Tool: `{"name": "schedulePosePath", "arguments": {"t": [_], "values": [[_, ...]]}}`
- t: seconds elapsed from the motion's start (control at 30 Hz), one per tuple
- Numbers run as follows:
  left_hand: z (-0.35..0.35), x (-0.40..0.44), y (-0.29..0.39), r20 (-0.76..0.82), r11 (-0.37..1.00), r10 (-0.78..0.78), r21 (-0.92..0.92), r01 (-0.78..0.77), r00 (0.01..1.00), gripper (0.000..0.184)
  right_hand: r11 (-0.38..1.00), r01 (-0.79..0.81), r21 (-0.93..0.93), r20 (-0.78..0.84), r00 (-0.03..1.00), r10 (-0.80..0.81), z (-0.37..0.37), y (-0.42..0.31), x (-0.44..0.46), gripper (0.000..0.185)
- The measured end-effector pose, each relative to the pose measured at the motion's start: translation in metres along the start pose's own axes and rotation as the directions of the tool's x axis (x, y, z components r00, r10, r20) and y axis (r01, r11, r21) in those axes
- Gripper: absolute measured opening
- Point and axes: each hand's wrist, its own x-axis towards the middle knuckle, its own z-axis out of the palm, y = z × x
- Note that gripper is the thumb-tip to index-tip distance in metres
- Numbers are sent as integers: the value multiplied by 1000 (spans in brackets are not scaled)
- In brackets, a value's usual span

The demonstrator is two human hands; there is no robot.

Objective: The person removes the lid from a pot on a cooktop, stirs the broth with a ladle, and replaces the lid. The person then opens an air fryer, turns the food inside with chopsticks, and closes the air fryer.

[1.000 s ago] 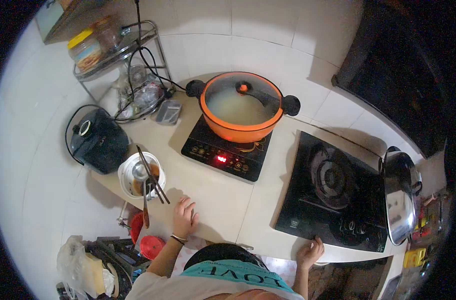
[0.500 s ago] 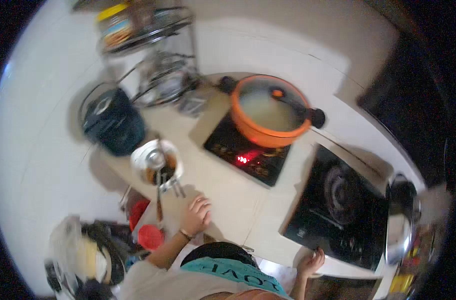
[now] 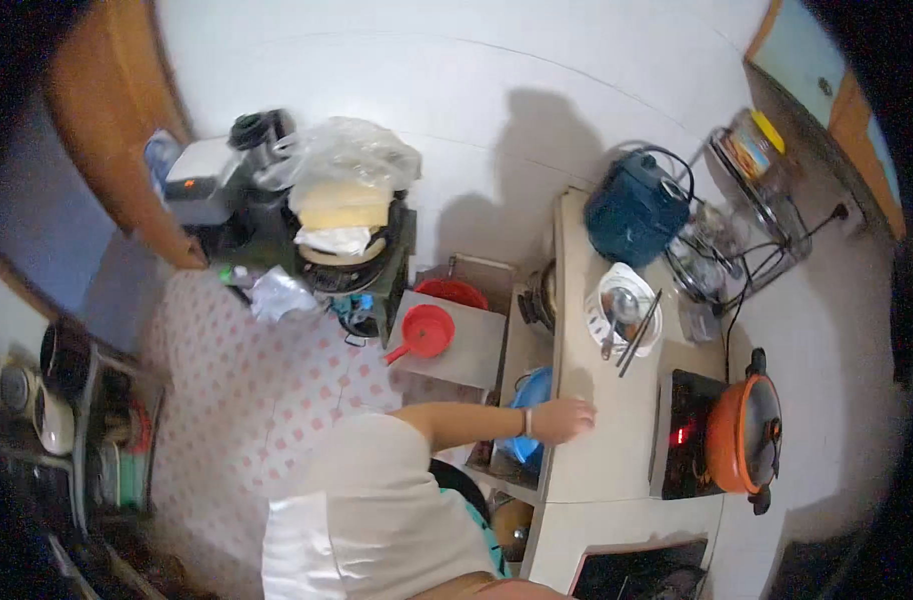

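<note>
My left hand (image 3: pixel 565 420) is at the front edge of the counter (image 3: pixel 602 455), its fingers curled in and nothing visible in them. My right hand is out of view. Beyond my left hand, a white bowl (image 3: pixel 650 330) holds a metal ladle (image 3: pixel 625 303) and dark chopsticks (image 3: pixel 641 332). An orange pot (image 3: pixel 725 440) with a glass lid sits on a black induction cooker (image 3: pixel 683 408), whose red display is lit. No hand touches the pot or bowl.
A dark blue appliance (image 3: pixel 632 215) and a wire rack (image 3: pixel 757 200) stand at the counter's far end. A red dipper (image 3: pixel 427 330) lies on a low white surface left of the counter. A second black cooktop (image 3: pixel 642 572) is at the bottom. Tiled floor (image 3: pixel 237 400) extends left.
My view has swung left, bringing the floor and shelves into sight. My right hand has left the view. The left hand stays by the counter's front edge, and the pot remains on the cooker.
</note>
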Motion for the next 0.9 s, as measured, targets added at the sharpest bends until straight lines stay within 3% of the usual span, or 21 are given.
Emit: {"name": "schedulePosePath", "arguments": {"t": [0.1, 0.13, 0.17, 0.2, 0.23, 0.27, 0.3, 0.43, 0.5, 0.53, 0.57, 0.63, 0.7, 0.8, 0.9], "values": [[-8, -79, 32, 18, 978, -171, -121, 172, 985, 31, 997, -11, 78, 66, 998, 6, -5, 23, -29, 36], [-23, -114, 48, 101, 965, -249, -54, 255, 963, 34, 996, -41, 77, 108, 994, 33, -12, 31, -42, 37], [-70, -128, 70, 363, 913, -344, -86, 399, 866, 39, 994, -76, 77, 155, 986, 63, -19, 28, -46, 39], [-59, -180, 61, 225, 892, -377, -172, 418, 898, 39, 990, -109, 92, 193, 977, 89, -22, 21, -46, 40], [-53, -228, 54, 280, 869, -450, -83, 488, 848, 38, 984, -147, 101, 244, 962, 119, -22, 5, -41, 44], [-115, -224, 87, 389, 730, -602, -87, 678, 698, 36, 961, -170, 217, 248, 962, 114, -31, -39, -11, 43], [-97, -287, 65, 232, 764, -622, -30, 644, 748, 35, 924, -212, 319, 332, 938, 101, -21, -48, -11, 44], [-153, -389, 93, -57, 472, -880, -18, 881, 471, 26, 762, -298, 575, 524, 849, -63, 26, -107, 18, 43], [-159, -433, 104, -154, 344, -930, -34, 938, 335, 23, 663, -427, 615, 584, 811, -20, 48, -150, 47, 45], [-158, -462, 109, -102, 282, -955, -5, 959, 280, 24, 630, -509, 586, 658, 753, -5, 75, -155, 56, 45], [-154, -479, 104, -74, 223, -972, 25, 975, 224, 25, 568, -500, 653, 624, 781, -30, 106, -167, 71, 47], [-159, -513, 116, -56, 226, -973, -47, 973, 224, 26, 244, -809, 534, 826, 561, 53, 164, -185, 106, 57], [-172, -535, 125, -4, 132, -991, -159, 978, 133, 29, 170, -889, 426, 898, 439, 43, 209, -210, 144, 67], [-189, -590, 134, 23, -3, -1000, -21, 1000, -2, 30, 43, -960, 276, 957, 279, 78, 266, -233, 178, 69], [-226, -607, 156, 20, -257, -966, 83, 963, -259, 30, 61, -954, 294, 956, 293, -22, 273, -252, 197, 44]]}}
